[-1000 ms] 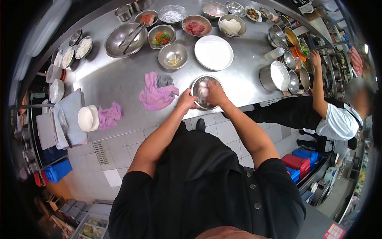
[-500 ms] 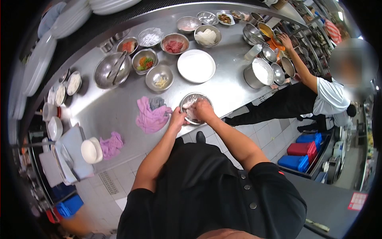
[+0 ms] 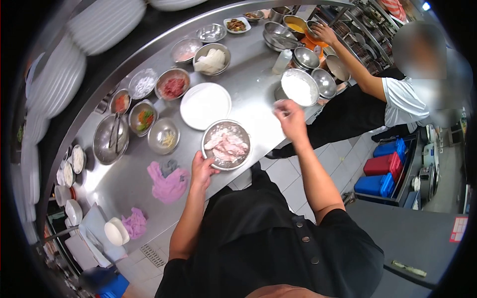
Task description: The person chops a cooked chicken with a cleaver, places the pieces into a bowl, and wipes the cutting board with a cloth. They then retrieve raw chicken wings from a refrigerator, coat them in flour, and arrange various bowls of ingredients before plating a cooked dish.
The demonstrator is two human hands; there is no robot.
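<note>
My left hand grips the near-left rim of a metal bowl, thumb inside the edge. Pale pieces of raw meat or fish lie in it, coated with white powder. Away to the right, my right hand is raised above the counter with its fingers curled together. Whether anything small is between them I cannot make out. Just beyond it stands a metal pot of white powder. A white plate lies behind the bowl.
Metal bowls hold red meat, chopped vegetables and pale strips. Pink cloths lie on the steel counter to the left. A co-worker's hand reaches over bowls at the back right. Stacked plates sit on the upper-left shelf.
My right hand has left the bowl and moved right, toward the pot of powder. My left hand keeps its hold on the bowl. The camera view has turned.
</note>
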